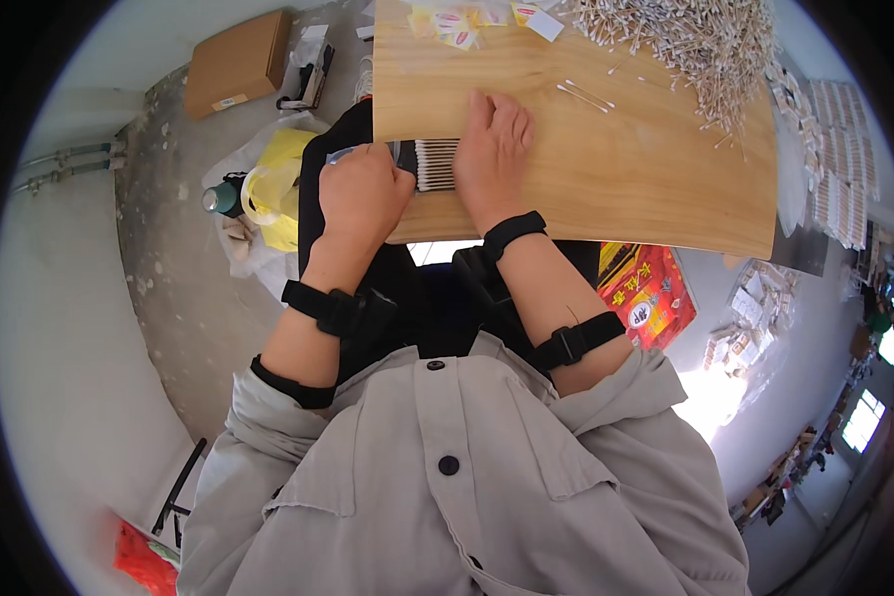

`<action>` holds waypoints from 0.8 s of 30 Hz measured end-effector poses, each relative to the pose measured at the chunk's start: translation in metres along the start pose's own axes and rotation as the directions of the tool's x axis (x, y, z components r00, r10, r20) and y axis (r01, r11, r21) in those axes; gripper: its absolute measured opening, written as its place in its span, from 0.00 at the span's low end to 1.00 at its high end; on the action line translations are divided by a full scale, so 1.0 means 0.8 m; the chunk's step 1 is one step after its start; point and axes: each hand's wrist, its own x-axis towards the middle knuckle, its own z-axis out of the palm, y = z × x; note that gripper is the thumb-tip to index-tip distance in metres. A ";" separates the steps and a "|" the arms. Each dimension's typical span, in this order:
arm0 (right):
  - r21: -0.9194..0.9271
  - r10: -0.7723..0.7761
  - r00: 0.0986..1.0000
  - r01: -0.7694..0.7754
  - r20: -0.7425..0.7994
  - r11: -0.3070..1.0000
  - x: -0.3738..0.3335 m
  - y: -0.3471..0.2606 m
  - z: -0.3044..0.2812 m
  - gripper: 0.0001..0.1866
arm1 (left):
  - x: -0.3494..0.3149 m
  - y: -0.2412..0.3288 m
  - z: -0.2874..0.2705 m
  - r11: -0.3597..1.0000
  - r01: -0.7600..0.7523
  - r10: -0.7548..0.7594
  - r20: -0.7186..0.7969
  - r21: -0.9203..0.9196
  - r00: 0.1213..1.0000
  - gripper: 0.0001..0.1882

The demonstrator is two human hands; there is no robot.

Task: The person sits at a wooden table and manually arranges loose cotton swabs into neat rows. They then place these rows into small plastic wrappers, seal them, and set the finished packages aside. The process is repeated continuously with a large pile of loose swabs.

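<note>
A flat row of cotton swabs (435,165) lies side by side at the near left edge of the wooden table, between my hands. My left hand (366,194) is closed in a fist at their left end; a bit of clear plastic bag (345,155) pokes out beside it. Something dark (405,157) shows between that fist and the swabs. My right hand (497,149) rests on the table with curled fingers, its palm side covering the swabs' right ends. How its fingers grip is partly hidden.
A large heap of loose cotton swabs (695,45) covers the far right of the wooden table (606,189). Two single swabs (586,96) lie nearer. Small yellow packets (457,30) sit at the far edge. Left on the floor are a yellow bag (278,189), a bottle (219,198) and a cardboard box (236,65).
</note>
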 end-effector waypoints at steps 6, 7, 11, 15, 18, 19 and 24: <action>0.032 0.033 0.997 -0.036 0.077 0.999 0.003 -0.002 -0.004 0.18 | -0.006 0.002 -0.003 0.998 -0.009 0.004 -0.060 -0.069 0.998 0.08; 0.021 0.035 0.996 -0.037 0.087 0.999 0.003 -0.002 -0.003 0.18 | -0.007 0.002 -0.003 0.997 -0.004 -0.001 -0.065 -0.083 0.998 0.08; -0.011 0.024 0.997 -0.024 0.073 1.000 0.001 -0.004 -0.001 0.18 | -0.011 0.002 -0.005 0.993 -0.012 0.000 -0.100 -0.118 0.995 0.08; -0.008 0.013 0.997 -0.012 0.082 1.000 0.002 -0.004 -0.002 0.18 | -0.011 0.002 -0.004 0.992 -0.048 0.029 -0.153 -0.120 0.988 0.08; -0.009 0.008 0.996 -0.007 0.087 1.000 0.003 -0.005 0.000 0.19 | -0.011 0.000 -0.002 0.992 -0.047 0.028 -0.161 -0.115 0.987 0.08; -0.011 0.008 0.996 -0.008 0.089 1.000 0.002 -0.005 0.000 0.19 | -0.011 0.000 -0.001 0.992 -0.048 0.028 -0.163 -0.118 0.986 0.08; -0.004 0.022 0.994 -0.021 0.106 1.000 0.002 -0.007 -0.001 0.19 | -0.010 -0.001 -0.002 0.991 -0.057 0.037 -0.170 -0.118 0.985 0.08</action>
